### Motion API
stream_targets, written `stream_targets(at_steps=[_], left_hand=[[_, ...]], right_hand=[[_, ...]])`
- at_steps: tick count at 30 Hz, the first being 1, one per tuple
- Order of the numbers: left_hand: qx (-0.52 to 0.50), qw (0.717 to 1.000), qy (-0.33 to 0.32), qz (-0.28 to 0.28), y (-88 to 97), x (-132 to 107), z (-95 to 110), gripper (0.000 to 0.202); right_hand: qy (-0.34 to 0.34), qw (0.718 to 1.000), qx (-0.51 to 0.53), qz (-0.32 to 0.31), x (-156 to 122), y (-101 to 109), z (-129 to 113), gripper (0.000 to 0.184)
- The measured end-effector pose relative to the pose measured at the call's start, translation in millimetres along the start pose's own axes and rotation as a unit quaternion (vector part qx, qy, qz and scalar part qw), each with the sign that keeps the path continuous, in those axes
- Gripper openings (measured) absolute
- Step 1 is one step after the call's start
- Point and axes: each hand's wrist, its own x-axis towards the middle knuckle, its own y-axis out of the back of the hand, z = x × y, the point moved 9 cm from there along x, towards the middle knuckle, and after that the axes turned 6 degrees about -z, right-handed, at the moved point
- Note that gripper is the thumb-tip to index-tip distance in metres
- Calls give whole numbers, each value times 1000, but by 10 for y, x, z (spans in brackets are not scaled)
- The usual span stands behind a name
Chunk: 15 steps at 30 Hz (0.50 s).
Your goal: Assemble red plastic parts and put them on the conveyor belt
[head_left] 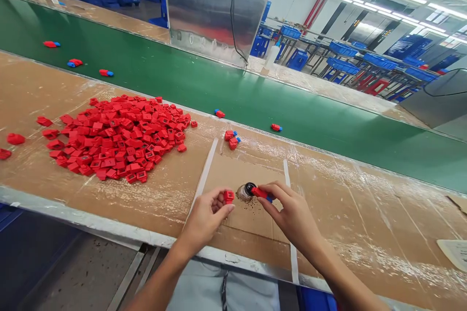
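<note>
Pinching red plastic parts (pixel 228 197) beside a small round container (pixel 242 193)

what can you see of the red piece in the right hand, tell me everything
It is a small elongated red plastic piece, glossy-looking, with a blue end on the side away from the round black part. The right hand pinches it just above the cardboard. Its red end reaches toward that black part, which sits on a shiny round base; whether they touch is hard to tell. Finer details are too small to make out.
</note>
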Motion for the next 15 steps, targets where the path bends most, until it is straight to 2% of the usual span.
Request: stream_targets(at_steps=[3, 6, 11, 15], left_hand=[[-9, 1000, 8, -26, -169, -16, -31, 20], [-7, 999, 3, -46, -255, -32, -12, 20], [-15, 997, 2, -73, -302, -39, -7, 17], [-48, 994, 29, -89, -320, -56, -76, 20]], right_hand=[[9, 1000, -5, -6, 19, -8, -49, 17], [24, 1000, 1, -8, 31, 3, -110, 18], [36, 999, 2, -9, 27, -9, -141, 16], [30, 999, 15, 3, 24, -1, -90, 11]])
